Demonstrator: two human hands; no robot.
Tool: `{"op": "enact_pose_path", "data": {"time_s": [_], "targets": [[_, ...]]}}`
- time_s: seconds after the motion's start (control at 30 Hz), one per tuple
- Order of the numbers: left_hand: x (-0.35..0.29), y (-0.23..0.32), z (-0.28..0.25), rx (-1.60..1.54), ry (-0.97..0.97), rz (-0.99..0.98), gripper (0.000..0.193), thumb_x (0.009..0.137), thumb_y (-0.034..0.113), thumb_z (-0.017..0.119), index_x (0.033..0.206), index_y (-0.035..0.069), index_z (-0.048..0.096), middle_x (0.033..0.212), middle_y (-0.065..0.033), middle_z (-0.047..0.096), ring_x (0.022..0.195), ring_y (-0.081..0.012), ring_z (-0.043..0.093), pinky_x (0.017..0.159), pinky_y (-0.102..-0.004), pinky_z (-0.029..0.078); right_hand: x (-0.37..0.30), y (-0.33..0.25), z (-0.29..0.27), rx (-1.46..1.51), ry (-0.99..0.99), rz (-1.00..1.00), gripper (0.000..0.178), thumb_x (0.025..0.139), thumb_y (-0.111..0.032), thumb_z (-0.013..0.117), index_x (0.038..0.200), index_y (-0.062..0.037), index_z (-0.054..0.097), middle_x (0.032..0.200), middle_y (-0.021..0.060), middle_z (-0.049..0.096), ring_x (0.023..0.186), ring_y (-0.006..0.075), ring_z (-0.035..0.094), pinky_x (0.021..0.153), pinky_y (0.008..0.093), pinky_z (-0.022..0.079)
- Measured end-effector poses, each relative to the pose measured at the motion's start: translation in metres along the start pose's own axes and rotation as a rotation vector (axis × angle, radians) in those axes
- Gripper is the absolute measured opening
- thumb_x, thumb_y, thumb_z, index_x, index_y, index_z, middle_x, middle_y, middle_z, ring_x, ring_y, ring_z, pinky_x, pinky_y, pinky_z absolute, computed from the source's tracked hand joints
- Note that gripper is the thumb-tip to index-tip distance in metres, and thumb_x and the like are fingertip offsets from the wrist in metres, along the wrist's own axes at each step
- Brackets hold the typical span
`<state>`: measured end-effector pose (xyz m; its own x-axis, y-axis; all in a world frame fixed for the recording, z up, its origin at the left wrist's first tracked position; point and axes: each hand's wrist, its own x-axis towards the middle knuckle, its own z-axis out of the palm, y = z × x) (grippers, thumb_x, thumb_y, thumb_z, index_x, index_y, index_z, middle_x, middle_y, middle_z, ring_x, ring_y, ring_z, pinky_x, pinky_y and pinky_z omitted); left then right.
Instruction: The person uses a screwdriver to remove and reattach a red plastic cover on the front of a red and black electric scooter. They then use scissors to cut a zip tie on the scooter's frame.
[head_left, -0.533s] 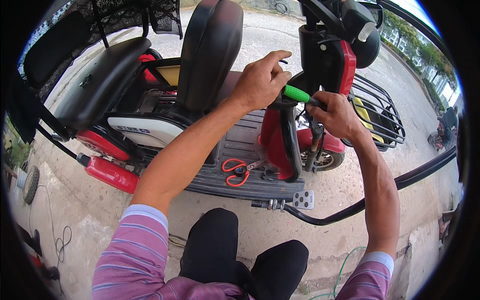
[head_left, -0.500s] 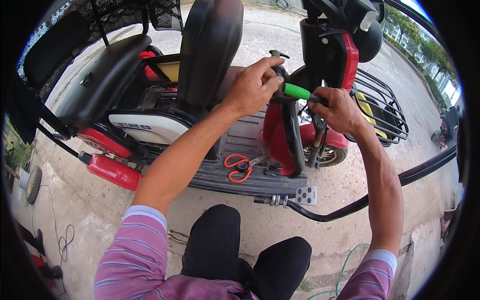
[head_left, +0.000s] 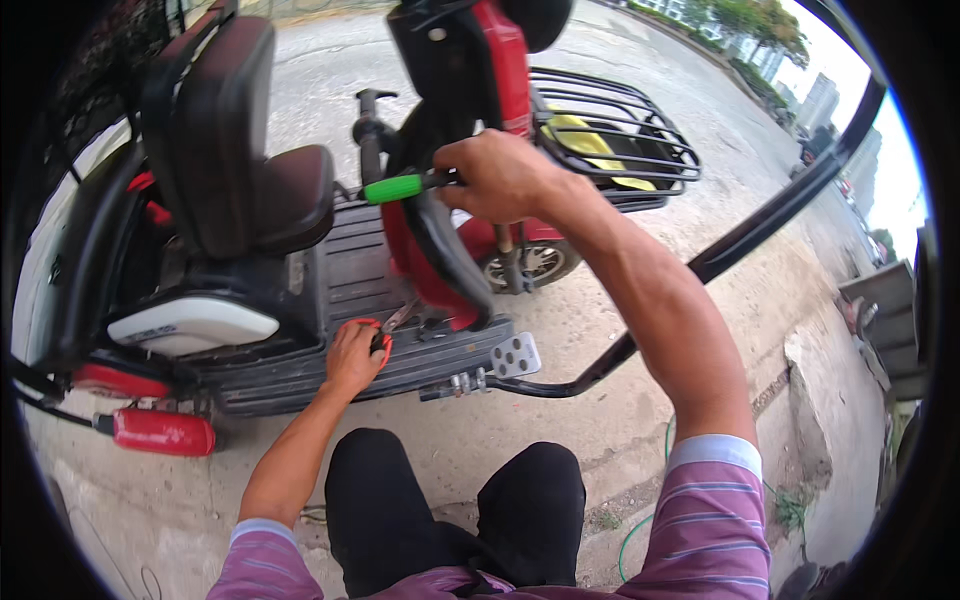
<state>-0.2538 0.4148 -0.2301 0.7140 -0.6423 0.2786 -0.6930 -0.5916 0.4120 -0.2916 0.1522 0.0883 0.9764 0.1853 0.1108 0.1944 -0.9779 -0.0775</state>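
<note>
My right hand [head_left: 500, 178] is closed round the black end of a bar with a green grip [head_left: 393, 189]. The grip lies beside the black handlebar [head_left: 370, 140] of a red and black three-wheeled scooter. Lower down, my left hand [head_left: 352, 360] is at the scooter's ribbed footboard, over the orange handles of a pair of scissors [head_left: 388, 345]. A small black roll [head_left: 377, 343] shows between its curled fingers and thumb. The scissors' blades [head_left: 402, 314] point away toward the red front panel, and my hand hides much of the handles.
A brown padded seat [head_left: 295, 200] stands on the left. At the front are a wire basket [head_left: 610, 140] with a yellow item in it and a front wheel [head_left: 530, 262]. A metal pedal [head_left: 515, 355] and a curved black tube [head_left: 710, 255] are near my knees.
My left hand has left the handlebar and come down to the scissors and black roll. My right hand still holds the bar with the green grip. The view has swung right.
</note>
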Motion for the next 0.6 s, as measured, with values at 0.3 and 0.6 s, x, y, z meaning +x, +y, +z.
{"op": "enact_pose_path", "data": {"time_s": [0.3, 0.6], "targets": [[0.038, 0.043, 0.042, -0.001, -0.032, 0.17, 0.041, 0.074, 0.02, 0.082, 0.109, 0.005, 0.067, 0.11, -0.0157, 0.06, 0.111, -0.0373, 0.054, 0.095, -0.0519, 0.044, 0.005, 0.005, 0.013, -0.022, 0.027, -0.051, 0.027, 0.078, -0.029, 0.066, 0.094, -0.0111, 0.077, 0.093, 0.0153, 0.074, 0.094, 0.0359, 0.071, 0.083, 0.0466, 0.056], [0.05, 0.04, 0.087, -0.114, -0.017, 0.175, 0.033, 0.078, 0.013, 0.077, 0.108, 0.003, 0.068, 0.107, -0.0196, 0.061, 0.109, -0.0402, 0.058, 0.096, -0.0504, 0.046, 0.014, -0.012, 0.005, -0.027, 0.009, -0.049, 0.027, 0.079, -0.027, 0.062, 0.095, -0.0087, 0.075, 0.092, 0.0174, 0.073, 0.092, 0.0378, 0.07, 0.082, 0.048, 0.055]]}}
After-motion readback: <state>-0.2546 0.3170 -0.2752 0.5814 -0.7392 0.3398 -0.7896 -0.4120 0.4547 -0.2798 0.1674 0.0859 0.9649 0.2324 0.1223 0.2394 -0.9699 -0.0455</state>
